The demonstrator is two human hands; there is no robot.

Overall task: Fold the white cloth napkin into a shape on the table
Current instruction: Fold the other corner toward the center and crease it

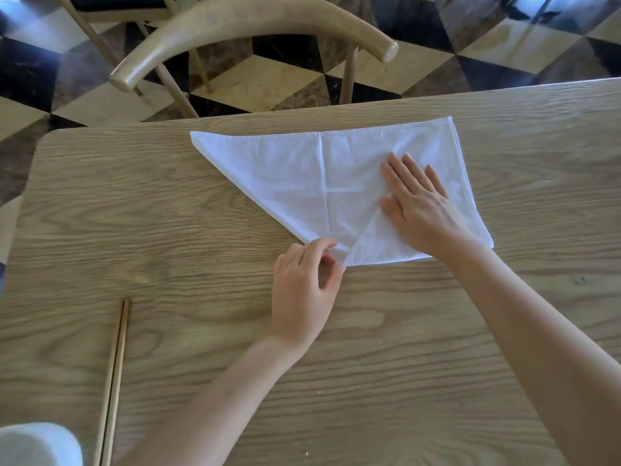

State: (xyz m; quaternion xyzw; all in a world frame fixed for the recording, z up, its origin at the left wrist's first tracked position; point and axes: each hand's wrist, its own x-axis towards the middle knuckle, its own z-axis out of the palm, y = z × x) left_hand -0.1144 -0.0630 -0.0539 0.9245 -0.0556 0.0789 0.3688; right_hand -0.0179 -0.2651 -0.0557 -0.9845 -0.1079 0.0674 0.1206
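Observation:
The white cloth napkin point(302, 176) lies on the wooden table point(168, 230), toward the far edge. Its left part is folded into a slanted edge that runs from the far left corner down to a near point. My left hand point(304, 290) pinches that near point between thumb and fingertips. My right hand point(416, 203) lies flat, fingers straight, pressing the right part of the napkin next to a diagonal fold.
A pair of wooden chopsticks point(114, 381) lies on the table at the near left. A white rounded object point(37, 445) shows at the bottom left corner. A wooden chair point(248, 25) stands beyond the far table edge on a checkered floor.

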